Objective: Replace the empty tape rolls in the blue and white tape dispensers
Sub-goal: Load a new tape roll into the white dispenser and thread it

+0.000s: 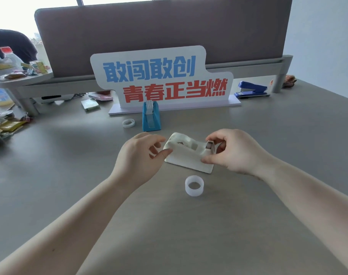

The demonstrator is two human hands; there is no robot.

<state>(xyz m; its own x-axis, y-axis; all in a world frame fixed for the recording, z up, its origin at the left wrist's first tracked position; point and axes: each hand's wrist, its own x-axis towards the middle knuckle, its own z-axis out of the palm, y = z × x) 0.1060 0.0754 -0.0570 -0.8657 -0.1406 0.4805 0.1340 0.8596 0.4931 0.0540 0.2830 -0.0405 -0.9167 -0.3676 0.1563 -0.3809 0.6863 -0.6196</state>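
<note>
I see both hands on the white tape dispenser (186,153), which sits on the grey worktop (268,195) at frame centre. My left hand (138,157) grips its rounded end at 9 o'clock, thumb and curled fingers pinching the edge. My right hand (231,150) is at the 3 o'clock end, fingers curled round a small roll or spool (210,145) at the dispenser's slot, thumb against the dispenser's near side; can't tell if the spool is seated or lifted. A white tape roll (194,185) stands on the worktop at 6 o'clock of the dispenser, near but apart from it. The blue tape dispenser (151,117) stands at 12 o'clock, well apart from the hands, with tape in it. A thin white ring (128,123) lies flat just at 9 o'clock of the blue one, not touching. Behind it stands a sign board (163,78) with blue and red characters. A blue stapler (252,89) is at 2 o'clock, by the divider panel (159,26). Clutter of packets and bottles (6,80) sits at 10 o'clock on the far edge.
</note>
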